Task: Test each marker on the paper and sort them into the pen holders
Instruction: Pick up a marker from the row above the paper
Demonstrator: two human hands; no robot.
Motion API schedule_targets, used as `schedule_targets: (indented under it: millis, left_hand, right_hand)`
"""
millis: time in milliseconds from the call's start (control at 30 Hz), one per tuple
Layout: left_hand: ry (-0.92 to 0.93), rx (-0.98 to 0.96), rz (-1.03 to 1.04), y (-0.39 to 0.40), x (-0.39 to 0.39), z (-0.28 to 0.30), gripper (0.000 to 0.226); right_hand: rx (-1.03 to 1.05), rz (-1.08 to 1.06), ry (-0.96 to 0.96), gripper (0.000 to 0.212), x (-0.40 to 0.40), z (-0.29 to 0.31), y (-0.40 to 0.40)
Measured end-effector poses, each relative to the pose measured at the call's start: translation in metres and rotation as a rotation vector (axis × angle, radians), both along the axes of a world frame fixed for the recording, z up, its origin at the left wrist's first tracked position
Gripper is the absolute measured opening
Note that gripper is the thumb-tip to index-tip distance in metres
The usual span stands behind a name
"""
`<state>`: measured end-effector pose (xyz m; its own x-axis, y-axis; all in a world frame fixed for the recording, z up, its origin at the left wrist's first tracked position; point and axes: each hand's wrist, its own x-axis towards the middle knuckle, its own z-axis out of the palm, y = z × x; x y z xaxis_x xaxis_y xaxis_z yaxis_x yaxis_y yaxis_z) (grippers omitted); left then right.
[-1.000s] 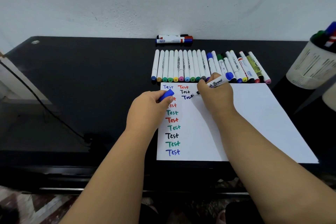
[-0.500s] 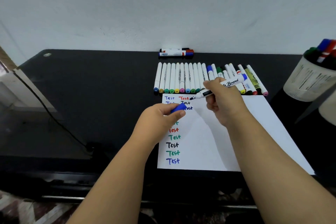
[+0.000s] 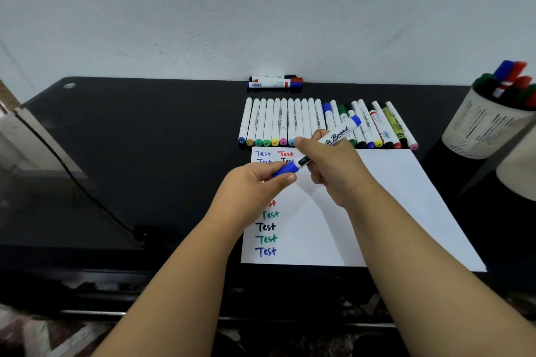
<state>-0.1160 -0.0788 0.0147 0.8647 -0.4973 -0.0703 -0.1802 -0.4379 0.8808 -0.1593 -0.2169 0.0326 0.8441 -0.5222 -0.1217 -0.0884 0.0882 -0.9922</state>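
Between the two hands, above the upper left part of the paper [image 3: 377,211], a white marker [image 3: 333,138] lies tilted, its blue rear end pointing up and away to the right and its tip end pointing down to the left. The right hand [image 3: 333,174] grasps the marker's barrel, fingers curled around it, with the printed lettering showing just past the knuckles. The left hand [image 3: 255,191] pinches a blue cap [image 3: 285,169] between thumb and fingers, and the cap meets the marker's black tip end; whether it is fully pushed on cannot be told. Under and in front of the left hand, a column of handwritten "Test" words in red, green, black and blue runs down the sheet's left edge, and more such words in blue, red and black show just beyond the left fingers. Beyond both hands, touching the far edge of the sheet, a row of markers [image 3: 278,122] lies side by side on the black table [image 3: 145,139], thin white ones to the left and assorted thicker ones behind the right hand. Farther back, against the wall [image 3: 261,9], two more markers [image 3: 275,82] lie crosswise. Well off to the right of the right hand stands a white mesh holder [image 3: 484,127] with blue, red and green markers upright in it, and the edge of a second holder [image 3: 519,174] shows just nearer. A dark cable [image 3: 72,177] runs across the table to the left of the left hand.
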Motion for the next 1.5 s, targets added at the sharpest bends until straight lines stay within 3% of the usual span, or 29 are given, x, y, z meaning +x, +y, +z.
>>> schedule_targets:
  millis: [200, 600, 967, 1100, 1267, 1500]
  left_hand:
    - [0.002, -0.053, 0.058, 0.001, 0.002, -0.003, 0.035]
    - [-0.170, 0.089, 0.036, 0.002, 0.002, -0.004, 0.035]
    - [-0.229, 0.204, 0.065, 0.002, 0.001, -0.007, 0.037]
    - [-0.174, 0.176, 0.073, 0.001, 0.000, -0.005, 0.037]
    - [-0.121, 0.147, 0.075, 0.001, -0.002, -0.003, 0.034]
    - [-0.089, 0.117, 0.069, 0.000, -0.013, 0.008, 0.036]
  right_hand:
    - [-0.059, 0.095, -0.018, 0.021, -0.003, 0.006, 0.003]
    - [0.038, 0.004, 0.020, 0.026, -0.003, 0.002, -0.003]
    - [0.154, 0.018, 0.052, 0.024, 0.002, -0.010, 0.006]
    - [0.171, 0.037, 0.050, 0.022, -0.001, -0.013, 0.005]
    - [0.139, 0.026, 0.061, 0.021, -0.001, -0.013, 0.004]
    - [-0.055, -0.180, 0.077, 0.037, -0.001, -0.004, 0.004]
